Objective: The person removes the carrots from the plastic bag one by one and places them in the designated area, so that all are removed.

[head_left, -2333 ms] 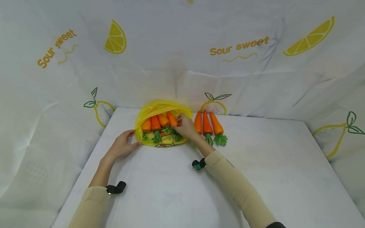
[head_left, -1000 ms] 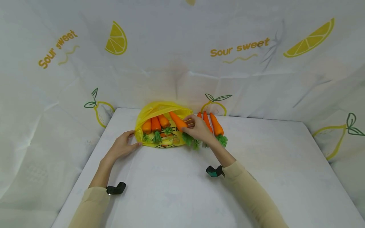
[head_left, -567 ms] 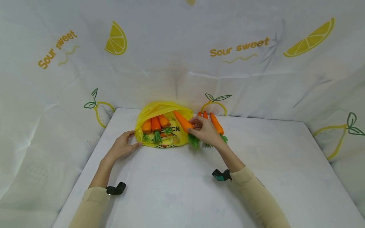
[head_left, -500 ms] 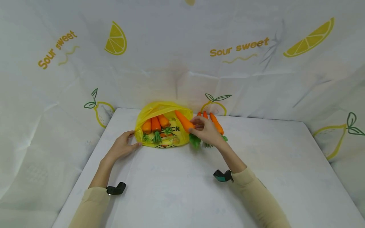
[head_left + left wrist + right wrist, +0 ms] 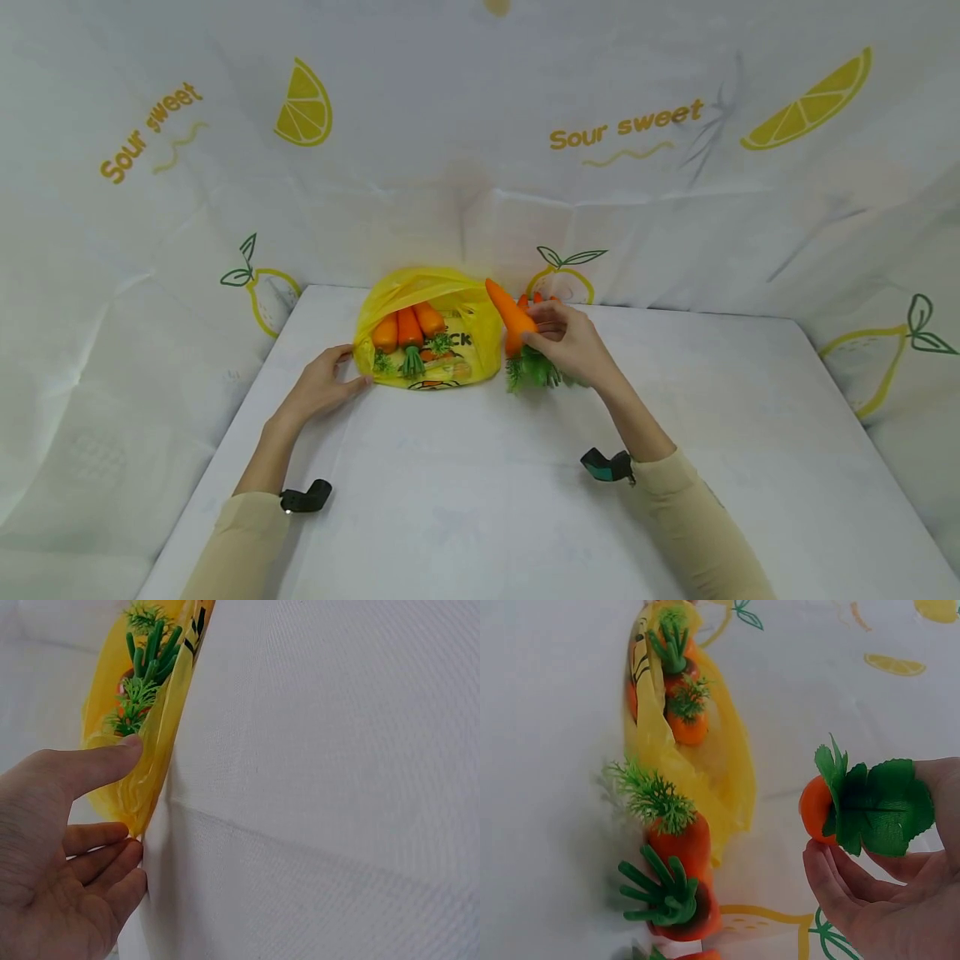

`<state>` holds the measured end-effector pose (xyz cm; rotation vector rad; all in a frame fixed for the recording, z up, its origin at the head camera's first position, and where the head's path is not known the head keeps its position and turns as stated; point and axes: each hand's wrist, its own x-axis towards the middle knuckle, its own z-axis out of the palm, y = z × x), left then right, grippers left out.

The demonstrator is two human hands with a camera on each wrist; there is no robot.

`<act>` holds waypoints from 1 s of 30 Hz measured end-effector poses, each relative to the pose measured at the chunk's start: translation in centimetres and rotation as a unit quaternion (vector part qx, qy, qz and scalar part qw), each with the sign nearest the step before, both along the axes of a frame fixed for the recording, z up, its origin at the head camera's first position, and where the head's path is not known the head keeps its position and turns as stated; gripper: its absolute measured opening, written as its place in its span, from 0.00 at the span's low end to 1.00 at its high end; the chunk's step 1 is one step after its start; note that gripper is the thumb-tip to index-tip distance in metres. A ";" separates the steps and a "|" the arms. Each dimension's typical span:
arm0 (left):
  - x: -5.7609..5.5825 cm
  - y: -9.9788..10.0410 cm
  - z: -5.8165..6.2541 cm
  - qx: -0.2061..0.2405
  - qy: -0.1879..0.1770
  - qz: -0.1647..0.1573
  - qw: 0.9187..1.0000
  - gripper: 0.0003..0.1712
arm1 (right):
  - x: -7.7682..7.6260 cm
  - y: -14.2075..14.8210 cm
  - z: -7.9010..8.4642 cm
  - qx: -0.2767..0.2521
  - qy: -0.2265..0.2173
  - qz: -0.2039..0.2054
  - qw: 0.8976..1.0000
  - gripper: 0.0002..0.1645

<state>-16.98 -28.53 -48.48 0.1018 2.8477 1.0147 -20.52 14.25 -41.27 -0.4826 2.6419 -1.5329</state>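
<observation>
This looked like a screened-off tabletop recording booth: creased white sheeting [image 5: 420,208], printed with lemon slices [image 5: 303,104] and "Sour sweet" lettering [image 5: 626,125], rose behind and on both sides of a white table [image 5: 450,508], and black wrist cameras [image 5: 307,497] were worn there. The wider building could not be told.

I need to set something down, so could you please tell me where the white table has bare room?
Free: the white table between the two beige sleeves, and its right side beyond the right hand. Crowded: the back around the yellow plastic bag and the orange, green-topped carrots beside it.
</observation>
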 end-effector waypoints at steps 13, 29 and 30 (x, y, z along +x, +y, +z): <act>-0.1 -0.1 -0.2 0.000 -0.008 0.000 1.000 0.48 | -0.1 5.3 0.0 0.017 -0.012 -0.053 0.998 0.28; -0.1 -0.1 0.0 -0.003 -0.007 0.000 1.000 0.48 | -1.0 10.1 -2.7 0.056 -0.058 -0.112 0.990 0.32; -0.1 -0.1 0.0 -0.005 -0.007 0.000 1.000 0.48 | -1.1 10.2 -2.9 0.058 -0.064 -0.113 0.990 0.33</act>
